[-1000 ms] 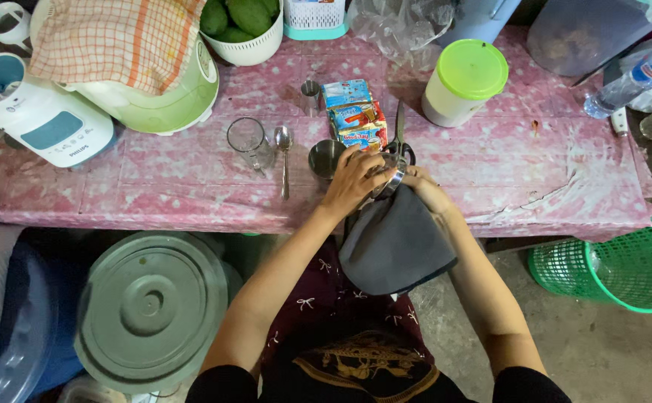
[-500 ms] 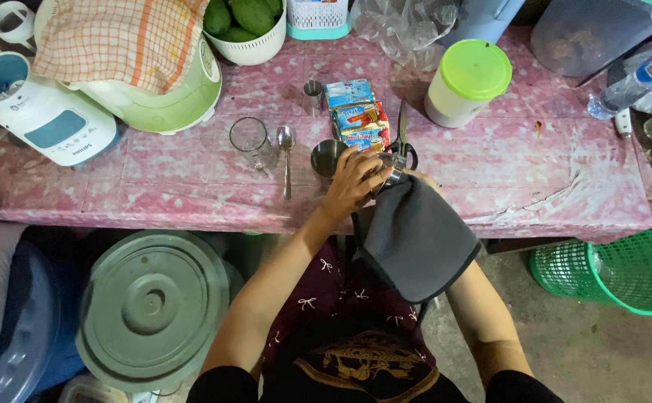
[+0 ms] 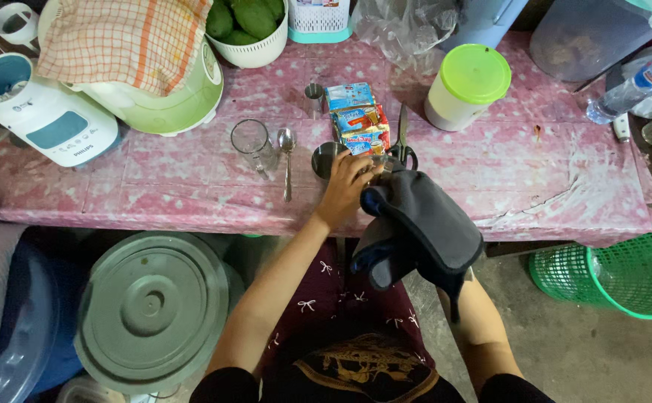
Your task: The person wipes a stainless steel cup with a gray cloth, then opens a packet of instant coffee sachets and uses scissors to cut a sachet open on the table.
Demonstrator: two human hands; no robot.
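My left hand (image 3: 345,190) is at the table's near edge, its fingers closed around a small shiny metal piece (image 3: 383,169) that is mostly hidden. My right hand is covered by a dark grey cloth (image 3: 423,231) that it holds against that piece; only the right forearm (image 3: 483,328) shows. Just beyond my fingers lie a round metal cup (image 3: 326,158), a stack of small colourful cartons (image 3: 357,125) and black-handled scissors (image 3: 403,142).
On the pink table (image 3: 535,179) stand a glass (image 3: 251,143), a spoon (image 3: 287,160), a green-lidded tub (image 3: 468,86), a white blender base (image 3: 46,119) and a green bowl (image 3: 184,97) under a checked towel. A green basket (image 3: 624,272) and a grey lidded bin (image 3: 154,310) are on the floor.
The grey cloth over my right hand has swung from below my left hand out to the right and up. My left hand stays at the table edge.
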